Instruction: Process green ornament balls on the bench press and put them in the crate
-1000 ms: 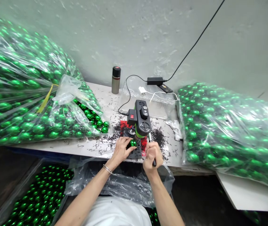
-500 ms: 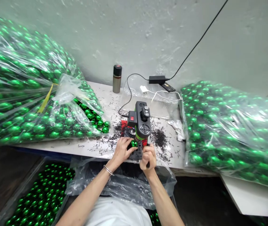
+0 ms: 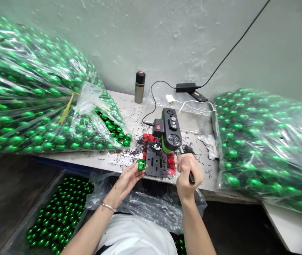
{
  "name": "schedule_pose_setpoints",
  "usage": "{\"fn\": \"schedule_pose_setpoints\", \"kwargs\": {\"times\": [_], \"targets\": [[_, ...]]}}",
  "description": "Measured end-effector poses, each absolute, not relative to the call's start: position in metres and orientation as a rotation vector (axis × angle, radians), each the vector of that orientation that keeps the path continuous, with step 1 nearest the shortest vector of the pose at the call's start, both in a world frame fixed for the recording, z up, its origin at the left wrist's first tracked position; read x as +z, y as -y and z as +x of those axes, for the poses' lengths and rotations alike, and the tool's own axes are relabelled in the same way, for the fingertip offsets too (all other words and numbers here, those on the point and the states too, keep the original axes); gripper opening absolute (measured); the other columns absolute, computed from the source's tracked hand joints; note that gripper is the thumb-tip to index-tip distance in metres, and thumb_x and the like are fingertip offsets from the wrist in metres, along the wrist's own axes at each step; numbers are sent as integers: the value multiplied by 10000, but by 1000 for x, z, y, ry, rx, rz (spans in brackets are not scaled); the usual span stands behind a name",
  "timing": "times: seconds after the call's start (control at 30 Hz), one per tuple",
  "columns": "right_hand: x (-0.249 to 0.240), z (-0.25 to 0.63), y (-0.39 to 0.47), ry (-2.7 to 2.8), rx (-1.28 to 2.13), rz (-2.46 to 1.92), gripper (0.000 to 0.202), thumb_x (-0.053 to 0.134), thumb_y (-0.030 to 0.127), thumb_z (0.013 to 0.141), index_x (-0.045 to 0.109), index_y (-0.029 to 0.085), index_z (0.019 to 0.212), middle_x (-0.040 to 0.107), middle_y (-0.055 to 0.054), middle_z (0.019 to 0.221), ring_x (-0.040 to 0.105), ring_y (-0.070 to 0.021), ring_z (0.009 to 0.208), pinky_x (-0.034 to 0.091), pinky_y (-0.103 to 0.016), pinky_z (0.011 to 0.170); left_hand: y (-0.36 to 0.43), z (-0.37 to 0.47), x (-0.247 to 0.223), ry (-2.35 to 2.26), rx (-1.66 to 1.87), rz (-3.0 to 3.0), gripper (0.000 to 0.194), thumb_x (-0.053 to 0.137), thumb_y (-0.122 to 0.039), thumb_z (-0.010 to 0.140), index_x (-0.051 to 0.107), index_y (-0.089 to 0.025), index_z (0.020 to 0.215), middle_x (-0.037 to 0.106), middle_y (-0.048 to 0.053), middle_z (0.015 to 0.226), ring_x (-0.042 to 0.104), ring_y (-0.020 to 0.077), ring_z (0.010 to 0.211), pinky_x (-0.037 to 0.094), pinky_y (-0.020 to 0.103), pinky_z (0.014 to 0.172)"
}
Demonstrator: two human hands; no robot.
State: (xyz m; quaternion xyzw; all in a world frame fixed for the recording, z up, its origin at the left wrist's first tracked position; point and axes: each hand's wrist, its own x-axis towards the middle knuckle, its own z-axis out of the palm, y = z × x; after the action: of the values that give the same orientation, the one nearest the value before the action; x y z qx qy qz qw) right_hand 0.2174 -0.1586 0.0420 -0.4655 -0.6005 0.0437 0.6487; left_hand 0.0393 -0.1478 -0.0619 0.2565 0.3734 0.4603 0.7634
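A shiny green bauble [image 3: 141, 164] is pinched in the fingertips of my left hand [image 3: 130, 180], just left of a slotted black base plate [image 3: 156, 162]. My right hand [image 3: 189, 173] is wrapped round the black grip of a lever handle [image 3: 191, 178], to the right of the plate. The lever joins a small bench drill press [image 3: 171, 129], black and green, with a red switch on its side. Red matting [image 3: 171, 163] shows beneath the base. Dark curly shavings [image 3: 137, 145] lie scattered round it.
A large clear bag of green baubles [image 3: 41, 106] spills a few at its mouth on the left; another bag [image 3: 262, 141] stands right. Behind are a bottle [image 3: 139, 87], a power adapter [image 3: 186, 87] and cables. A lined bin of baubles [image 3: 60, 212] sits below left.
My left hand has drawn the bauble out from under the drill head, toward me and to the left. My right hand, still gripping the lever, has moved right. The view has shifted slightly.
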Motion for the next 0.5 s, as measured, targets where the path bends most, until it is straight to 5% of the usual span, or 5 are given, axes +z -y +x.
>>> {"fn": "schedule_pose_setpoints", "kwargs": {"times": [0.27,0.5], "targets": [[36,213,159,1336,68,-1065,357,446,165,955,419,202,601,453,18,615,471,-118,614,347,-285,568,183,27,-68,-828,830,325,381,828,-405,722,732,-135,973,749,115,970,701,165,837,572,281,811],[31,216,160,1351,64,-1086,349,444,171,952,417,207,605,475,9,631,487,-127,624,357,-293,582,198,27,-92,-1129,777,970,546,778,-429,739,684,-146,1197,755,92,989,690,208,814,562,354,806]]}}
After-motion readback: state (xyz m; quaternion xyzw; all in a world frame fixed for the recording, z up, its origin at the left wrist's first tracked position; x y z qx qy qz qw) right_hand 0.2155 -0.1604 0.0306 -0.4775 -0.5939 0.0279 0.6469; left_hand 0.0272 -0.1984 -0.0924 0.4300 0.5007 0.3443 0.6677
